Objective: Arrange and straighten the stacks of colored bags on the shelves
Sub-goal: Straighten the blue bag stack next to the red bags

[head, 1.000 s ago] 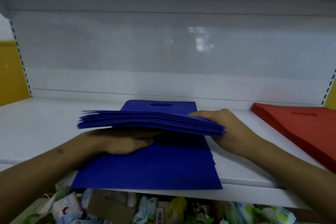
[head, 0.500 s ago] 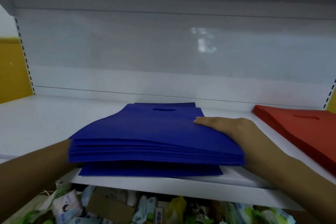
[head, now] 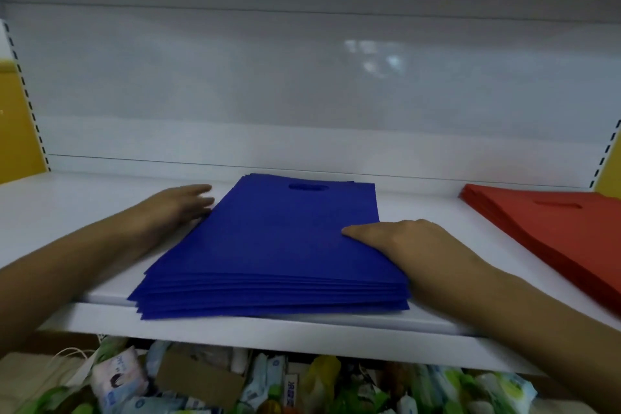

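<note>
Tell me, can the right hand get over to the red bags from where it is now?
Probably yes. The right hand lies flat on the blue bags, holding nothing, and only bare white shelf lies between it and the red bags. Nothing stands in that gap, so a short sideways reach looks open.

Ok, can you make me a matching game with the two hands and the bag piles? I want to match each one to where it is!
Things:
1. left hand
2. right hand
3. blue bag stack
4. red bag stack

Places:
A. far right of the white shelf
B. flat on top of the blue bags, near their right edge
C. middle of the shelf, front edge hanging over a little
D. against the left edge of the blue bags

Pairs: 1-D, 2-B, 3-C, 4-A
</note>
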`<state>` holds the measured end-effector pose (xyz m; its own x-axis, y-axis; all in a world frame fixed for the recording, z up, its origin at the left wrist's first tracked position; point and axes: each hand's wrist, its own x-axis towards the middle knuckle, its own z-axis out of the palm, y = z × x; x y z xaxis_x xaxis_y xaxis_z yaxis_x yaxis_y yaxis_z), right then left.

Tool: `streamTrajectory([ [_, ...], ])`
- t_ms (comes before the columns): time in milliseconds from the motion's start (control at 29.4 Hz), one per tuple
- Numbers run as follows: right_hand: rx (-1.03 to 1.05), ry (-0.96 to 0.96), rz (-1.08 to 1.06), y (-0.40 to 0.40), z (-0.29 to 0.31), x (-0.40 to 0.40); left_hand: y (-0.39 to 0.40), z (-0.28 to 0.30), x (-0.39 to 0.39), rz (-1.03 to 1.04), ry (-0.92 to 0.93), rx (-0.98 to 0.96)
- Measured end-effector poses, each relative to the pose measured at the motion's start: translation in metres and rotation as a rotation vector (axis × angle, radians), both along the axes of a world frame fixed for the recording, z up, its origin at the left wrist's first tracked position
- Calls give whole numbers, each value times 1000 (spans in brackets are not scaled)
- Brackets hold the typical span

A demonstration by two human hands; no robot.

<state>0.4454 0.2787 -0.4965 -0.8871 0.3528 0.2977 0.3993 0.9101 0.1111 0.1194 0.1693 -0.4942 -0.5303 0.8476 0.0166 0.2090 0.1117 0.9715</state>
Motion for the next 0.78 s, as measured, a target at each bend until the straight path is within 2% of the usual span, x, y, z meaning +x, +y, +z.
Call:
streamTrajectory([
  [102, -183, -92, -28, 4, -4, -11, 3, 3, 1, -6, -189, -58],
  [238, -626, -102, -79, 20, 11, 12, 6, -3, -10, 99, -228, 5],
  [272, -744, 5, -100, 25, 14, 15, 4, -3, -13, 134, -266, 45],
  [374, -1183, 549, -204, 45, 9, 9, 9, 0, -21, 203, -330, 128],
  [443, -1359, 755, -294, 55, 3, -13, 21, 1, -13, 187, -322, 108],
  [511, -1447, 882, -358, 62, 4, -41, 35, -1, 2, 107, -255, 38],
  [579, -1473, 859, -393, 54, 14, -64, 42, 1, 22, 37, -179, -14],
  [681, -1411, 878, -408, 62, 16, -74, 42, 0, 1, 130, -116, 28],
  [783, -1412, 943, -448, 67, 16, -75, 41, -1, -20, 196, -210, 64],
])
